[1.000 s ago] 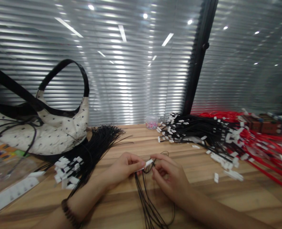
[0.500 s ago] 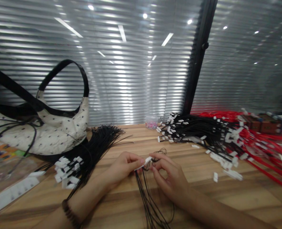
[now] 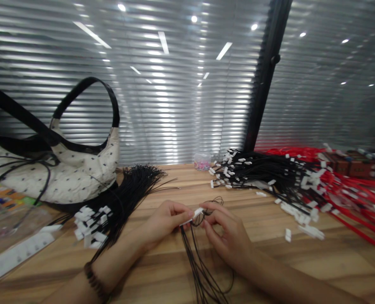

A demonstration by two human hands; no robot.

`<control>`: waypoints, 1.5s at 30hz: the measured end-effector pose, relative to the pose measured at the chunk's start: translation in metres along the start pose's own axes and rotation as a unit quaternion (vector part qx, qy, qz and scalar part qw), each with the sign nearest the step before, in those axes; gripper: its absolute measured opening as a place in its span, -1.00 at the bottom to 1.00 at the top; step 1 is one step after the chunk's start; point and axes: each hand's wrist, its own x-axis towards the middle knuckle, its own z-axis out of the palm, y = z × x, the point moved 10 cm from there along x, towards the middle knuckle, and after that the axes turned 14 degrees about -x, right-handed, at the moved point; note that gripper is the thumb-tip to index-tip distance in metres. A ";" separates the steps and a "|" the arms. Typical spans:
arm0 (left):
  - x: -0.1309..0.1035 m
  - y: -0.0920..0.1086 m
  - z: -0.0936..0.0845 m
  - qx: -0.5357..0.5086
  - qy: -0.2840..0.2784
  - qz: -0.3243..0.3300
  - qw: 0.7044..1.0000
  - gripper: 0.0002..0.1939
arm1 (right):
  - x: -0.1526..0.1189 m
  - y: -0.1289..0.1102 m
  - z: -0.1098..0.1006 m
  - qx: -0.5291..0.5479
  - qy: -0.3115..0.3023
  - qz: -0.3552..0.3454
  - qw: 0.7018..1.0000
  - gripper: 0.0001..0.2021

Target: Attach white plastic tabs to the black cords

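Head view: the left hand [image 3: 170, 217] pinches a small white tag [image 3: 197, 213] above the wooden surface [image 3: 162, 270]; its lower fingers are hidden. The right hand [image 3: 224, 228] curves beside the tag, fingertips nearly together at thin black cords [image 3: 195, 261], their hold unclear. The cords run off the bottom edge. Marks on a white strip [image 3: 19, 255] are unreadable.

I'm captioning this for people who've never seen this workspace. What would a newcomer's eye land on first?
Probably the cream, dark-flecked bag with tall black handles, at left against the blinds. Next, the red cords spilling over the right side of the wooden table, beside black ones with white ends. Front and centre, the left hand pinches a small white piece, with the right hand close beside it.
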 end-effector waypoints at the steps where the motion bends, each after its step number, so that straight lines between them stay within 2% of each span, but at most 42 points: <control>1: 0.000 0.000 0.001 0.002 -0.002 0.000 1.000 -0.66 | 0.000 -0.001 0.000 0.001 0.000 0.000 1.000 -0.86; 22: 0.000 -0.001 0.005 0.059 -0.022 -0.007 0.998 -0.68 | -0.001 -0.002 0.002 0.000 0.000 -0.015 1.000 -0.86; 32: 0.000 0.001 0.004 0.015 -0.008 0.000 1.000 -0.69 | 0.002 -0.007 -0.005 0.010 0.031 -0.035 0.999 -0.87; 38: 0.001 0.000 -0.003 -0.005 0.007 0.008 1.000 -0.66 | 0.000 -0.012 -0.003 0.004 0.017 -0.056 0.998 -0.86; 45: 0.001 0.001 0.000 0.003 0.000 0.006 1.000 -0.67 | 0.000 -0.008 -0.003 -0.004 0.017 -0.039 0.999 -0.87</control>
